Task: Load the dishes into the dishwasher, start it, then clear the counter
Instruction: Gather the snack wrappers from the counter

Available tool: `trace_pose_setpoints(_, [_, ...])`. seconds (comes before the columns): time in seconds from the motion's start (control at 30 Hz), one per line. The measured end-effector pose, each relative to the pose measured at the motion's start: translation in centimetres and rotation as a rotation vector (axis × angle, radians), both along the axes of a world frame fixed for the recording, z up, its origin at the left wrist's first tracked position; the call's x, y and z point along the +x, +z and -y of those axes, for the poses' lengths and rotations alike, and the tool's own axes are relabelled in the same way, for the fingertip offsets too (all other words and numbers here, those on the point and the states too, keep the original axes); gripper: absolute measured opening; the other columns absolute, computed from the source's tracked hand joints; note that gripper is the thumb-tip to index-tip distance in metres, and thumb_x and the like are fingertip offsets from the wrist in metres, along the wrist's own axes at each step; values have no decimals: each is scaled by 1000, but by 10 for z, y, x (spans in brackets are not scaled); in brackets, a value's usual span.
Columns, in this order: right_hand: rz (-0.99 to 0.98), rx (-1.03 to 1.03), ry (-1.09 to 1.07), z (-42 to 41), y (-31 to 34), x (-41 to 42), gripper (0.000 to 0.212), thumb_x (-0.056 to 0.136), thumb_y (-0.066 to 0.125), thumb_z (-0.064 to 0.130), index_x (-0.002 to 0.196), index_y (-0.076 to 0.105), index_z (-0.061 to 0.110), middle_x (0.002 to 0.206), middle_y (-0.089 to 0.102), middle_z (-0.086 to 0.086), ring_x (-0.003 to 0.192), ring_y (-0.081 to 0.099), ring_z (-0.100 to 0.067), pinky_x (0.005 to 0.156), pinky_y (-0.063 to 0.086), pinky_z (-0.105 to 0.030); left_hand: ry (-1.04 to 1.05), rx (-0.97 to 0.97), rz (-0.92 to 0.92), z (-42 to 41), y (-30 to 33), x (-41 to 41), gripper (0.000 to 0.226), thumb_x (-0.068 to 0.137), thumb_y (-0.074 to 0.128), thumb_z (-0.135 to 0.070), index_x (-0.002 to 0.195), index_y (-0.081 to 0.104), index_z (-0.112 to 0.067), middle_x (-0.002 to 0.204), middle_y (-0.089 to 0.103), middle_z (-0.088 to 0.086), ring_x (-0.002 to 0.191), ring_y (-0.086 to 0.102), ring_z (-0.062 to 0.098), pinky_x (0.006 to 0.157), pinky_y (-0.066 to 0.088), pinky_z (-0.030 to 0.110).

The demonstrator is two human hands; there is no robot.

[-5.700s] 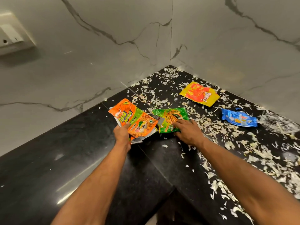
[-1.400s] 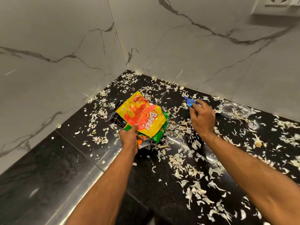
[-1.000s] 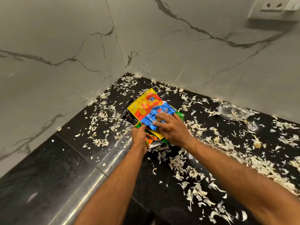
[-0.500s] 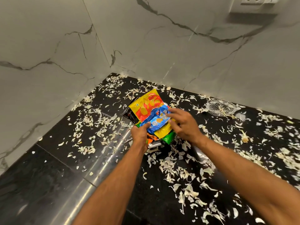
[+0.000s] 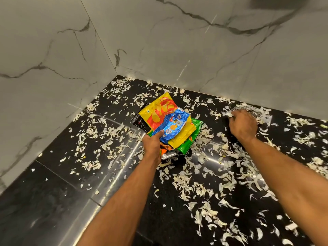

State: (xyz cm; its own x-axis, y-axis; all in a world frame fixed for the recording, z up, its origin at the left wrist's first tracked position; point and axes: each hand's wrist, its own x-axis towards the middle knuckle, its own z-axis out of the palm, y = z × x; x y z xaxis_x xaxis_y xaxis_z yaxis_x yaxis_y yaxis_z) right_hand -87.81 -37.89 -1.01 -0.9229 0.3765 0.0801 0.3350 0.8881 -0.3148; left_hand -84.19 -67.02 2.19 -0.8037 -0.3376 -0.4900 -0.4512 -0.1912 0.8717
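Clearing the counter (image 5: 53, 201): left hand (image 5: 152, 145) pinching stacked wrappers (image 5: 170, 125) near the back corner; right hand (image 5: 243, 125) curled on the mesh bag (image 5: 259, 112) by the back edge. Next, probably: lift mesh onto stack.

The wrapper stack (image 5: 166, 125) lies on the bench (image 5: 53, 201), before the wall corner (image 5: 115, 71). The left hand (image 5: 152, 144) is at its near edge. Right of the stack, the right hand (image 5: 243, 125) lies on the mesh bag (image 5: 260, 113). Peel scraps (image 5: 204, 189) surround the stack.

Five stacked wrappers (image 5: 166, 125) (colours differ), one mesh bag (image 5: 255, 112), two hands.
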Motion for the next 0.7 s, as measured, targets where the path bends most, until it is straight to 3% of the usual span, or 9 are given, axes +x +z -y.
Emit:
trace_pose_setpoints(0.1, [-201,-94,-47,7,9,6,34,97,54,12,131,58,10,129,60,-12,118,55,-33,100,45,-47,-4,-5,6,1,1,1,29,88,69,-12,86,40,-15,91,53,8,78,57,18,71,52,37])
trace_pose_setpoints(0.2, [-434,-216,5,21,23,7,36,95,50,0,129,59,6,126,63,-13,113,59,-32,94,46,-36,4,4,6,2,2,0,31,85,72,-15,89,42,-15,99,54,13,91,61,29,84,53,51])
trace_pose_setpoints(0.27, [-541,-252,128,37,34,5,36,91,51,-5,126,60,2,120,66,-16,105,63,-32,86,45,-29,4,-4,-1,3,5,2,30,85,72,-15,90,43,-14,98,53,13,89,59,29,78,53,47])
trace_pose_setpoints(0.33, [-640,-283,290,58,48,5,30,91,53,3,118,64,-2,109,68,-19,93,66,-33,77,47,-28,15,-10,-8,4,6,4,28,87,70,-14,88,42,-13,92,51,11,81,55,23,67,49,38])
trace_pose_setpoints(0.4, [-706,-315,468,84,63,11,32,91,51,17,111,66,-3,102,70,-19,86,66,-31,71,53,-31,26,5,-4,4,8,8,30,86,71,-14,86,41,-14,92,50,11,81,54,24,68,47,38])
trace_pose_setpoints(0.53, [-715,-187,820,136,73,20,31,89,52,16,111,69,2,109,69,-19,93,68,-34,77,58,-41,34,-12,16,9,16,16,34,82,75,-18,88,43,-10,93,52,16,79,54,29,71,48,43])
trace_pose_setpoints(0.63, [-560,-151,1017,165,65,31,32,91,50,21,111,70,7,117,68,-14,104,64,-32,87,53,-45,58,61,-47,17,24,26,30,88,67,-15,102,52,7,83,58,18,51,58,22,44,49,29])
trace_pose_setpoints(0.7, [-424,-232,1037,175,58,42,37,91,46,23,113,70,6,120,67,-13,111,62,-31,92,52,-49,79,167,-94,25,26,31,29,92,60,-20,104,62,7,87,64,18,55,61,21,44,48,26])
